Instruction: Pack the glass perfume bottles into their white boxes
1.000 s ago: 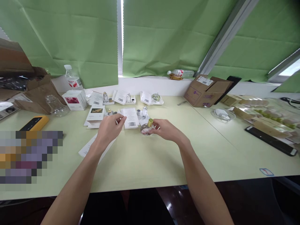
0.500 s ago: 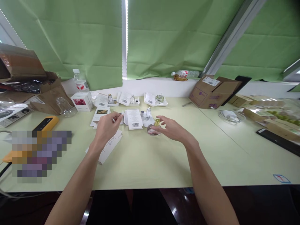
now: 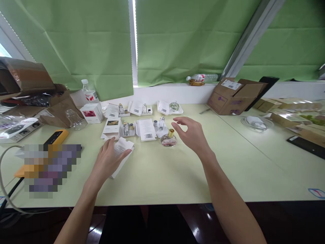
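White paper pack [image 3: 124,146] touched by the left hand [image 3: 108,161], thumb laid across it; right hand [image 3: 191,135] spread wide in the air, just beside a round gold-capped bottle [image 3: 168,140]; pale table [image 3: 162,176] underneath

One head-worn camera looks forward and down across the desk [image 3: 162,176] from its near edge at 6 o'clock. It faces the green blinds [image 3: 177,40] at 12 o'clock. It sits close: the left hand [image 3: 108,159] and right hand [image 3: 191,135] reach mid-frame.
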The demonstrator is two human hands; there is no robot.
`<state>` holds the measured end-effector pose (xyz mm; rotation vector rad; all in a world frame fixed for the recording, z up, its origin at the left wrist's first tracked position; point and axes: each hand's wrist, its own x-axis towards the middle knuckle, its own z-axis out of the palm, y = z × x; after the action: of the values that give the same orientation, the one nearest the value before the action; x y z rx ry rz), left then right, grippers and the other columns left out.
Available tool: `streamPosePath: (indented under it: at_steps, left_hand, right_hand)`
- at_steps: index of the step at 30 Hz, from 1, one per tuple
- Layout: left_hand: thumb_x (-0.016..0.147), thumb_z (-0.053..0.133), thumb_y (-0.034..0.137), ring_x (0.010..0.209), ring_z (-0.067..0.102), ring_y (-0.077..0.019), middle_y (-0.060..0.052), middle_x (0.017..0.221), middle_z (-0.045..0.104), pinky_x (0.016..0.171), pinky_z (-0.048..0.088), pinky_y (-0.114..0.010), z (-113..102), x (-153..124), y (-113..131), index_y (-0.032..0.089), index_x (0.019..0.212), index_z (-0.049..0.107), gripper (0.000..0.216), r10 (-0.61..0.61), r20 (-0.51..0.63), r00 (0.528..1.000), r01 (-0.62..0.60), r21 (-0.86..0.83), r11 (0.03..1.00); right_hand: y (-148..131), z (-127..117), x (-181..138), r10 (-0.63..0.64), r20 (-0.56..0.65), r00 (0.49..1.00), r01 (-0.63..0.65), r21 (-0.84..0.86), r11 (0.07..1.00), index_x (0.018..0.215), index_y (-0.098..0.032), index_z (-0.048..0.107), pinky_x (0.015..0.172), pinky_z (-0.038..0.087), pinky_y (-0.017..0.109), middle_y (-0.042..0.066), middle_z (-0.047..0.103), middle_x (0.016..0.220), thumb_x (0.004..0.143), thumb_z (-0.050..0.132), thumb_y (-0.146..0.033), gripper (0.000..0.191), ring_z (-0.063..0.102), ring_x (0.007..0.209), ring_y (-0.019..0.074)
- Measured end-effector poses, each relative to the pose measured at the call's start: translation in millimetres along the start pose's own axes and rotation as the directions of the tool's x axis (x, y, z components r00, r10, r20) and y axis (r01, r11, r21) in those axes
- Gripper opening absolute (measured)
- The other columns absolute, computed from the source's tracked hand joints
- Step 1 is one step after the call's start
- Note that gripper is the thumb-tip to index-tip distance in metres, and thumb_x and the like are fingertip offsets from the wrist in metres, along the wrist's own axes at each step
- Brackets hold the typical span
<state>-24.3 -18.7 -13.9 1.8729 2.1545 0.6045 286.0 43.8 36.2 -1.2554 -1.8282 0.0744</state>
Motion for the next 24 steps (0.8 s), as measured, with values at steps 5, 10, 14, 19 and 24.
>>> streamPosePath:
  at_steps: [5, 10, 14, 19, 24]
  left_hand:
    - [0.079, 0.049, 0.070, 0.122, 0.049, -0.0436, -0.022, 0.139, 0.049, 0.096, 0.037, -0.052, -1.7, -16.8, 6.3, 0.014, 0.151, 0.017, 0.096, 0.018, 0.075, 0.997, -0.031, 0.176, 0.984]
    - [0.082, 0.053, 0.058, 0.114, 0.056, -0.0410, -0.022, 0.133, 0.052, 0.087, 0.045, -0.048, 0.6, -19.8, 19.7, 0.014, 0.150, 0.019, 0.088, -0.009, 0.032, 0.999, 0.005, 0.128, 0.992]
    - [0.079, 0.060, 0.055, 0.128, 0.046, -0.0407, -0.020, 0.147, 0.039, 0.090, 0.046, -0.049, 3.1, -21.3, 33.3, 0.022, 0.152, 0.009, 0.095, 0.128, -0.041, 0.991, -0.132, -0.120, 0.984]
    - [0.076, 0.068, 0.047, 0.135, 0.038, -0.0365, -0.015, 0.149, 0.038, 0.103, 0.040, -0.051, 10.2, -18.4, 50.7, 0.026, 0.152, 0.012, 0.097, 0.242, -0.167, 0.956, -0.284, -0.302, 0.910]
    - [0.075, 0.072, 0.043, 0.141, 0.029, -0.0366, -0.016, 0.153, 0.028, 0.104, 0.040, -0.051, 19.8, -15.4, 62.7, 0.024, 0.153, 0.003, 0.106, 0.286, -0.261, 0.922, -0.357, -0.289, 0.888]
  right_hand:
    - [-1.1, 3.1, 0.4, -0.062, -0.057, 0.996, 0.065, 0.039, 0.997, 0.098, -0.021, 0.069, 0.083, 0.052, 0.038, 0.005, 0.072, 0.099, 0.092, 0.054, -0.031, 0.019, 0.066, 0.089, 0.0218]
    - [-6.7, 6.7, -1.1, -0.101, -0.076, 0.992, 0.106, 0.075, 0.991, 0.097, -0.021, 0.069, 0.082, 0.053, 0.037, 0.005, 0.072, 0.096, 0.092, 0.053, -0.030, 0.019, 0.066, 0.087, 0.0210]
    - [-14.9, 8.1, -4.1, -0.105, -0.064, 0.992, 0.112, 0.117, 0.987, 0.098, -0.021, 0.068, 0.080, 0.054, 0.037, 0.005, 0.072, 0.095, 0.093, 0.050, -0.032, 0.022, 0.066, 0.084, 0.0207]
    - [-26.6, 9.2, -8.1, -0.057, 0.048, 0.997, 0.045, 0.208, 0.977, 0.100, -0.022, 0.068, 0.070, 0.056, 0.036, 0.006, 0.070, 0.096, 0.093, 0.050, -0.038, 0.024, 0.063, 0.074, 0.0191]
    - [-39.0, 7.1, -13.0, -0.169, 0.182, 0.969, 0.072, 0.446, 0.892, 0.106, -0.024, 0.066, 0.076, 0.058, 0.034, 0.007, 0.065, 0.116, 0.090, 0.056, -0.040, 0.024, 0.063, 0.097, 0.0209]
